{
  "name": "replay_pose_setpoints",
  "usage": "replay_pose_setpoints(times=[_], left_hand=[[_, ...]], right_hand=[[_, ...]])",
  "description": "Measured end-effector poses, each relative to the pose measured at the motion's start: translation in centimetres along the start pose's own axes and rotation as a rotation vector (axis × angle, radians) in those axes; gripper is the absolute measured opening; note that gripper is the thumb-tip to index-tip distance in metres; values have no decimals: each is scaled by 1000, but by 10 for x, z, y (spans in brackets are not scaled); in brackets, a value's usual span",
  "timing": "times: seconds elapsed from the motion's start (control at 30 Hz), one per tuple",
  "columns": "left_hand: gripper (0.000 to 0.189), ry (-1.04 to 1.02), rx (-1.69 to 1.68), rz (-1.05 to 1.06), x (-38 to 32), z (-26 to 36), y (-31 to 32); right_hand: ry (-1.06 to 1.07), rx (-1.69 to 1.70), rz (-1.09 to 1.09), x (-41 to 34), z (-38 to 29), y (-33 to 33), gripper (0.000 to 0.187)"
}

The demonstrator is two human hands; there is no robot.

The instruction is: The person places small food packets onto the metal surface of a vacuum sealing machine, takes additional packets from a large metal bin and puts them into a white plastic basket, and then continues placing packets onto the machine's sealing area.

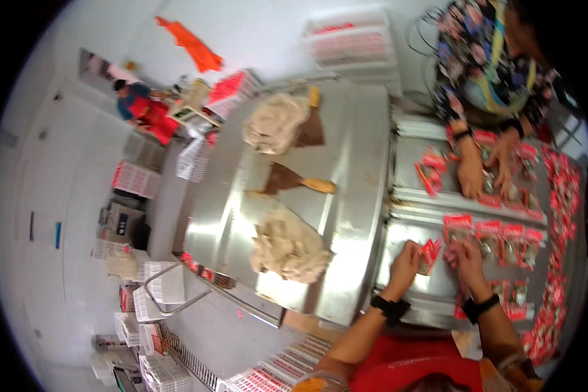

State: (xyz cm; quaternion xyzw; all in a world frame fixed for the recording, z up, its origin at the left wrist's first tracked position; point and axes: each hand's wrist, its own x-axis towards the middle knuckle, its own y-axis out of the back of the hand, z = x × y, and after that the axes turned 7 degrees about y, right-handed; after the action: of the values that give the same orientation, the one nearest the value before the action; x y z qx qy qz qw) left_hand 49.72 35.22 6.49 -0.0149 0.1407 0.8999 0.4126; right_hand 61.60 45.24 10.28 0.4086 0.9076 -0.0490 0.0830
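My left hand [404,267] grips a small red-topped clear packet [428,257] by its side, above a metal tray [397,240]. My right hand [465,259] is just right of that packet, apart from it, with its fingers bent; whether they hold anything is unclear. Beyond it, a row of similar red-topped packets [509,242] lies on the tray, their contents dark and blurred. Closer to me, more packets [514,299] lie partly behind my right wrist.
Across from me, a co-worker's hands [485,171] handle packets in a second tray [411,147]. Many red packets [558,235] line the right side. On the steel table [357,196] to the left lie two scrapers [318,184] and crumpled cloths [289,245]. Crates [284,362] stand below.
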Motion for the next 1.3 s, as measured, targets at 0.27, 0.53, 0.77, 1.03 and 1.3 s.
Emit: replay_pose_setpoints(times=[0.27,0.53,0.77,1.03,1.3], left_hand=[[8,73,-527,63,-19,10,14],[7,215,-548,196,13,-33,-13],[11,615,-683,312,37,-57,-38],[9,768,-690,386,32,-66,-49],[9,858,-648,407,51,-72,-54]], right_hand=[[-13,-3,-143,-7,-24,-43,7],[628,-631,37,46,32,-44,13],[138,-929,106,69,65,-31,21],[18,-1183,-92,81,80,-27,15],[270,-1161,14,105,93,-26,13]])
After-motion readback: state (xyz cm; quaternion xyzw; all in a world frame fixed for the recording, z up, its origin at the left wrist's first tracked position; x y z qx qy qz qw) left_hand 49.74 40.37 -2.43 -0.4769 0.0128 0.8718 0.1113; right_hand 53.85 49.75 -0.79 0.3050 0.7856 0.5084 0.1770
